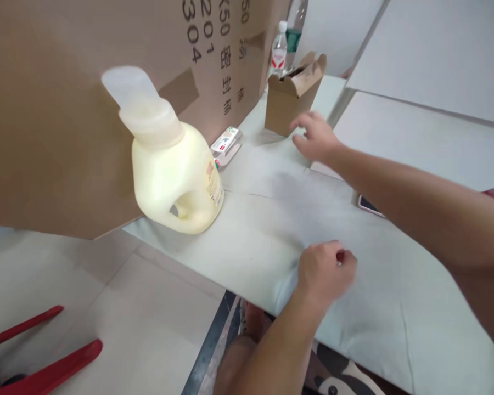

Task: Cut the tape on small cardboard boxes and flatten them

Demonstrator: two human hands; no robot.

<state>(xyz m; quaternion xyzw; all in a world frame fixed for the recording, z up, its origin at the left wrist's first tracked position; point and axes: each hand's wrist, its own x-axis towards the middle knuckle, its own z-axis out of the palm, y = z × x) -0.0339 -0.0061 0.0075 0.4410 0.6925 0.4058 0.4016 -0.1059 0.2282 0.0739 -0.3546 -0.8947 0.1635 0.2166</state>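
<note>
My right hand (315, 137) hovers above the cloth near a small brown cardboard box (280, 107) whose top flaps stand up. Its fingers are apart, slightly bent and a little blurred, with nothing visible in them. Closer to me, my left hand (325, 271) is curled into a loose fist at the table's near side. Whatever lies inside that fist, if anything, is hidden. A pale yellow jug (168, 170) with a handle and a translucent cap stands to the left, apart from both hands.
Behind the jug rises a large printed cardboard carton (66, 120). A clear packet with a label (226, 141) lies beside it. Two bottles, one with a white cap (279, 52), stand at the back. A phone (368, 206) lies under my right forearm. Red bars (66, 365) show lower left.
</note>
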